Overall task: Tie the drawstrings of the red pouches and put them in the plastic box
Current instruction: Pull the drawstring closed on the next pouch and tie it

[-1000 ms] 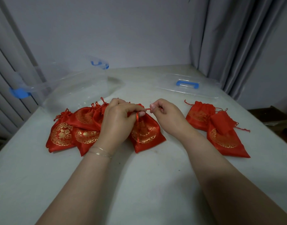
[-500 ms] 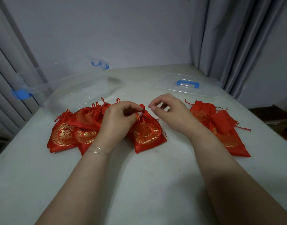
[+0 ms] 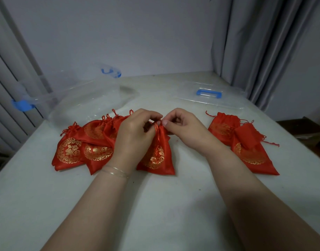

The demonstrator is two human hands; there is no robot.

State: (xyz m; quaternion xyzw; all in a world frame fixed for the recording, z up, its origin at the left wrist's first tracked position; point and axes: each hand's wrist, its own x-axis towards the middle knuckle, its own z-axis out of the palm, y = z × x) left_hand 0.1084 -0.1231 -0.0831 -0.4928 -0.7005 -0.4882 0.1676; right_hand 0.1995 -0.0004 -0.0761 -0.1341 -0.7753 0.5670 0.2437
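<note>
Red pouch (image 3: 158, 156) lies flat at the centre of the frame on the white table (image 3: 155, 205), gathered mouth toward the top, gold emblem facing up. At that mouth both hands meet. The left hand (image 3: 135, 134) has thumb and forefinger curled together and pinching the red drawstring (image 3: 156, 134), whose strands trail down over the front of the pouch; the other fingers are folded in over the gathered neck. The right hand (image 3: 184, 124) comes in from the right, thumb and forefinger pinched at the same knot of cord just beside the left fingertips, remaining fingers loosely curled above. A thin bracelet (image 3: 115, 171) circles the left wrist.

Left of centre, partly under the left hand, sits a pile of pouches (image 3: 83, 145), overlapping, their cords sticking up toward the top of the frame. Right of centre lies a second pile of pouches (image 3: 246, 145), a smaller plain one on top of two larger ones.

In the upper left stands the clear plastic box (image 3: 79, 102) with blue clips, open. In the upper right of the table its clear lid (image 3: 210, 98) lies flat, blue handle up. Grey curtains (image 3: 264, 42) hang at the right edge.
</note>
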